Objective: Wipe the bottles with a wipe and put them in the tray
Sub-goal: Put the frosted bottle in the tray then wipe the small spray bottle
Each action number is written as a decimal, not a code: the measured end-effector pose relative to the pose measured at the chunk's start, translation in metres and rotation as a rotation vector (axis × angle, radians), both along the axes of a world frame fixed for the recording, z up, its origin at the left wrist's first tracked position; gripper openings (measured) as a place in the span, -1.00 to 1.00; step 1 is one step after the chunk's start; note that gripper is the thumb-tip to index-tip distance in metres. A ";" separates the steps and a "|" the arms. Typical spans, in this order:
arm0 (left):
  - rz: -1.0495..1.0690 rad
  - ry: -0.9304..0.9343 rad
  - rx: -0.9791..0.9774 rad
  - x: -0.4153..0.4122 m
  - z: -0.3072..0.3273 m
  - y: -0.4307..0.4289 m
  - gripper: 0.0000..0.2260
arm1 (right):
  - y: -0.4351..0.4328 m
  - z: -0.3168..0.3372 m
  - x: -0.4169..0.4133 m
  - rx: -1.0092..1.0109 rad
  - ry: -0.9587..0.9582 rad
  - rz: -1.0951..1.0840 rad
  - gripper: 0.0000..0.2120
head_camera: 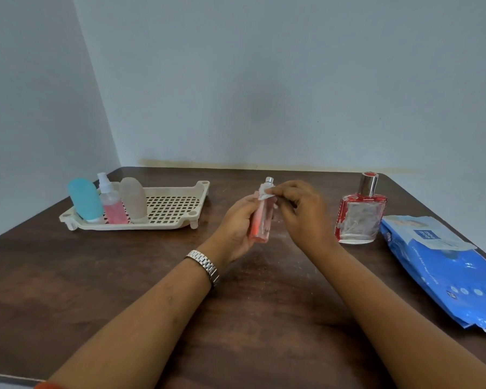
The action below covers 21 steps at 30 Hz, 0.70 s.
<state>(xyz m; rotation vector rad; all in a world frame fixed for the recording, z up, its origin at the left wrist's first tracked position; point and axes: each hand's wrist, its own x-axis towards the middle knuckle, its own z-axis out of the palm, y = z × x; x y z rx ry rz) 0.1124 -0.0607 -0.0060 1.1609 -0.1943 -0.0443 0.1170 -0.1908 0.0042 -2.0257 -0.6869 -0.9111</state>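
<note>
Tray (152, 225) sits at the far left of the dark wood table (152, 276), cream plastic with a mesh floor. Three bottles stand at its left end: a teal bottle (85, 199), then a pink spray bottle (111, 204), then a frosted bottle (134, 200), all packed close together. The right part of the tray is bare mesh.

Around the middle, both forearms reach in from the near edge. The left hand (237, 226), with a metal watch (204, 265) on its wrist, is palm-in with its fingers curled round the lower body of a slim pink bottle (261, 220). It holds the bottle above the table, roughly upright, silver cap tipped slightly away. The right hand (300, 209) comes in from the other side, knuckles up, fingertips bunched together and pinching a small white wipe (264, 192) against the bottle's neck just under the cap.

Right of the hands, a square red bottle (359, 217) with a chrome cap stands on the table, label looking scraped up. Far right, just beside it, a blue wipes pack (443, 262) lies flat.
</note>
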 end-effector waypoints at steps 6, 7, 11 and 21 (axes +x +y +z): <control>0.024 -0.012 -0.033 0.001 0.003 0.002 -0.82 | 0.003 -0.004 -0.006 -0.122 -0.041 0.016 -0.78; 0.032 0.009 -0.092 0.003 0.005 0.005 -0.80 | 0.007 -0.005 -0.009 -0.172 -0.051 0.048 -0.78; 0.038 0.108 -0.221 0.007 0.009 0.017 -0.65 | 0.012 -0.008 -0.013 -0.294 -0.115 0.139 -0.77; 0.004 -0.009 0.025 -0.001 0.001 -0.003 -0.80 | -0.011 -0.003 0.001 -0.139 -0.146 -0.022 -0.76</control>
